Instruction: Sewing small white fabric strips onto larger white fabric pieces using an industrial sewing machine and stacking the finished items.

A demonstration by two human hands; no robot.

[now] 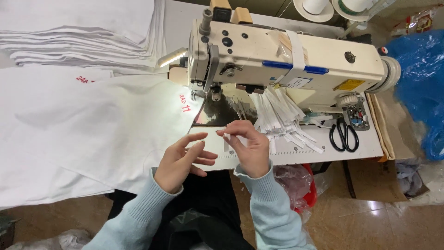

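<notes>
Right hand (249,149) pinches 1 small white label strip (226,135) at its fingertips, lifted clear of the table for handling. Left hand (181,159) is spread, holding nothing, beside white fabric (92,134). Strip pile (282,118) sits by the sewing machine (286,60), within reach.

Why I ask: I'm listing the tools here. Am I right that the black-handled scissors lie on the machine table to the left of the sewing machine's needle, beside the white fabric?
Not quite. In the head view the black-handled scissors lie on the machine table at the right, under the sewing machine's handwheel end, beside the pile of white strips. The white fabric is at the left.
</notes>
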